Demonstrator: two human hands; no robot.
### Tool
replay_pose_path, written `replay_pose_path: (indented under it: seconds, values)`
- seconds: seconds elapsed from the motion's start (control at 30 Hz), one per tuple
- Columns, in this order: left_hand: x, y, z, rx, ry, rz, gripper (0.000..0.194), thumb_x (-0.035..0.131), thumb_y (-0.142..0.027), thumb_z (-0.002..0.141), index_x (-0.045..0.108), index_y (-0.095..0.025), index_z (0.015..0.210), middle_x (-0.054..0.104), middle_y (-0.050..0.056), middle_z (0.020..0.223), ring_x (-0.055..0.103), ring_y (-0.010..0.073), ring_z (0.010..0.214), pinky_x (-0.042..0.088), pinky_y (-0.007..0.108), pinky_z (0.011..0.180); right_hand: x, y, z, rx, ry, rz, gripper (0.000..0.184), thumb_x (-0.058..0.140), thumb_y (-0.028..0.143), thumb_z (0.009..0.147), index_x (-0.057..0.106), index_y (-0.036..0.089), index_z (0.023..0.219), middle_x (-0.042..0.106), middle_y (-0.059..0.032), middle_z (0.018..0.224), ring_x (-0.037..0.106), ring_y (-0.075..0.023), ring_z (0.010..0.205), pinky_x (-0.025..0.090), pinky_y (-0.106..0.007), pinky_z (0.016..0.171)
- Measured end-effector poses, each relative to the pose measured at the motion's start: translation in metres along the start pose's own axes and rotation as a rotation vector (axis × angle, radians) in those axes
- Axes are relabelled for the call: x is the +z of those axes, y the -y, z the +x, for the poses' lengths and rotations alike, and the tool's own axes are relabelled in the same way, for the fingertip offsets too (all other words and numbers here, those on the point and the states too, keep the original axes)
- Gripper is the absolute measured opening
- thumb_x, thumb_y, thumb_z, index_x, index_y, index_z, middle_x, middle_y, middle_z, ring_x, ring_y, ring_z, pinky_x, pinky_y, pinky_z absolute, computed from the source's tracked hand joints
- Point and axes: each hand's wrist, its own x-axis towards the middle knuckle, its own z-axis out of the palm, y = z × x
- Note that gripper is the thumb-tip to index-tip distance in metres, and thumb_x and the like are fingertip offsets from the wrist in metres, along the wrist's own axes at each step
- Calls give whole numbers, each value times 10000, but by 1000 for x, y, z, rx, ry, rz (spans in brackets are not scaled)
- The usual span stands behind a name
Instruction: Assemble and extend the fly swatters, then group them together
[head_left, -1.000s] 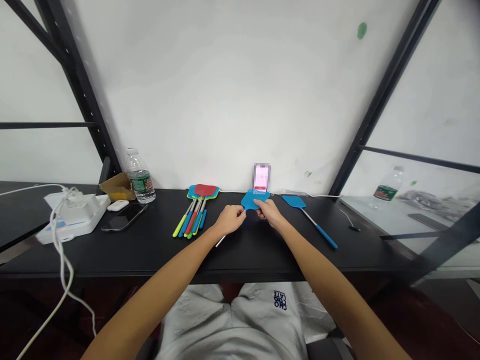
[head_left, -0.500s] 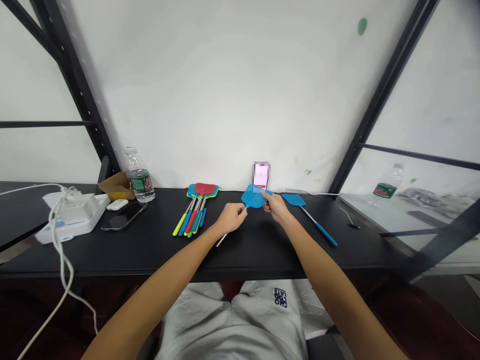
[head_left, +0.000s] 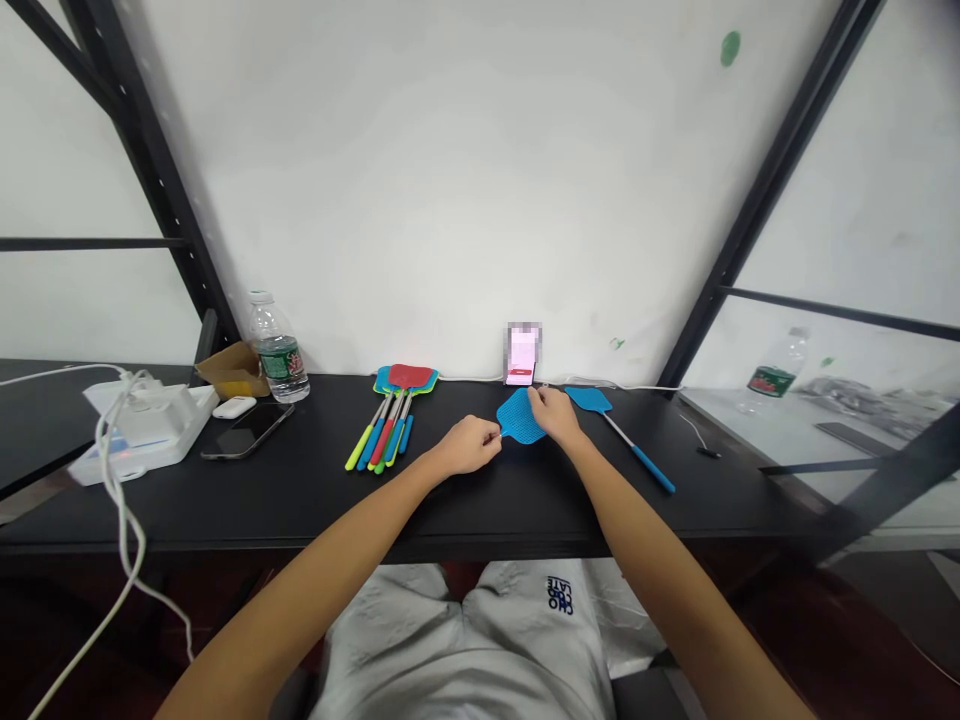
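Shifted nearer us since the earlier frame: one blue fly swatter (head_left: 520, 418), over the black desk (head_left: 285, 500), rod now hidden, apparently still being positioned. We record: left hand (head_left: 471, 445), fingers curled tight at its neck; right hand (head_left: 553, 412), fingers pinching its mesh edge.

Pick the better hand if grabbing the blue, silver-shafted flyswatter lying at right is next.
Right, likely: the right hand, though touching a blue mesh flyswatter, is nearer the lying flyswatter; the left hand is farther.
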Motion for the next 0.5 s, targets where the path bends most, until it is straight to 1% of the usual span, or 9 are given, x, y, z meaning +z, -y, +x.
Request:
replay_pose_path:
  seconds: [0.17, 0.33, 0.4, 0.5]
  values:
    - [0, -3, 2, -7, -3, -72, 256, 486, -203, 766, 386, -163, 534, 362, -54, 493, 308, 70, 508, 229, 218, 515, -2, -2, 2, -6, -42, 33, 516, 295, 475, 961, 582, 186, 645, 648, -77, 708, 542, -187, 658, 305, -275, 601]
    - [1, -5, 3, -59, -7, -161, 272, 486, -243, 779, 399, -157, 536, 366, -55, 510, 316, 65, 527, 234, 215, 515, -3, -5, 3, 34, -134, 136, 541, 271, 492, 963, 581, 194, 635, 647, -105, 698, 556, -215, 684, 348, -293, 644]
    - [0, -7, 2, -98, 17, -233, 271, 491, -271, 783, 424, -156, 547, 391, -51, 515, 339, 65, 519, 241, 213, 506, -3, -6, 3, 64, -166, 162, 548, 271, 514, 957, 575, 202, 626, 642, -116, 686, 569, -235, 704, 371, -307, 663]
    - [-3, -11, 2, -174, 97, -427, 236, 482, -303, 791, 483, -159, 604, 428, -49, 492, 384, 70, 469, 262, 209, 477, -3, -7, 4, 95, -225, 226, 553, 272, 559, 944, 529, 226, 584, 609, -112, 621, 573, -263, 714, 395, -328, 664]
